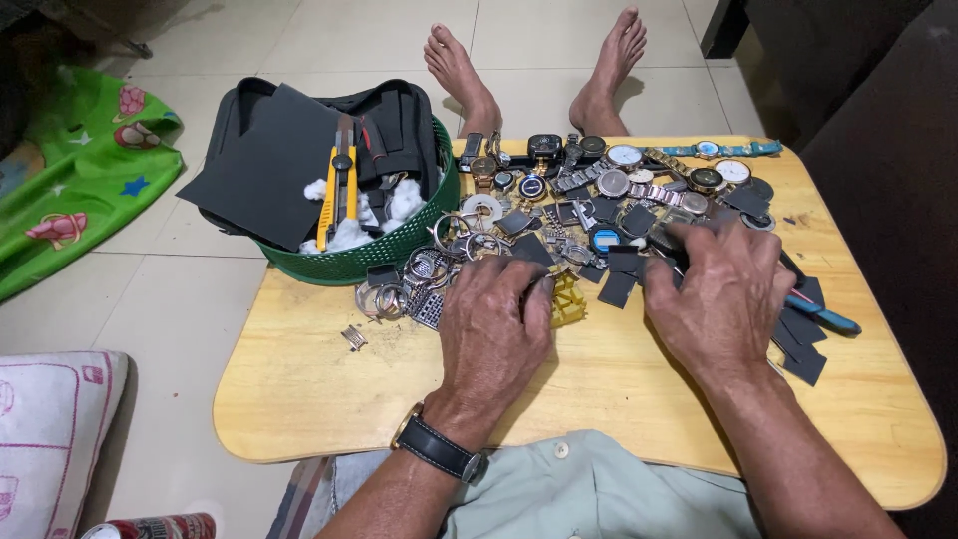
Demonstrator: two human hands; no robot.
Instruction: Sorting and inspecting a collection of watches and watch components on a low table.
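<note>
We cannot see what the left hand (496, 324) covers: only a corner of a small yellow plastic grid holder (569, 299) shows past its fingers. The right hand (720, 294) hides its own grip, and only the blue handle of a tool (823, 317) sticks out. The red can (160, 527) and pink patterned cushion (45, 439) are cut off at the frame's edge.

A yellow plastic holder (567, 299) sits at table centre; a blue-handled tool (823, 317) lies at three o'clock.
</note>
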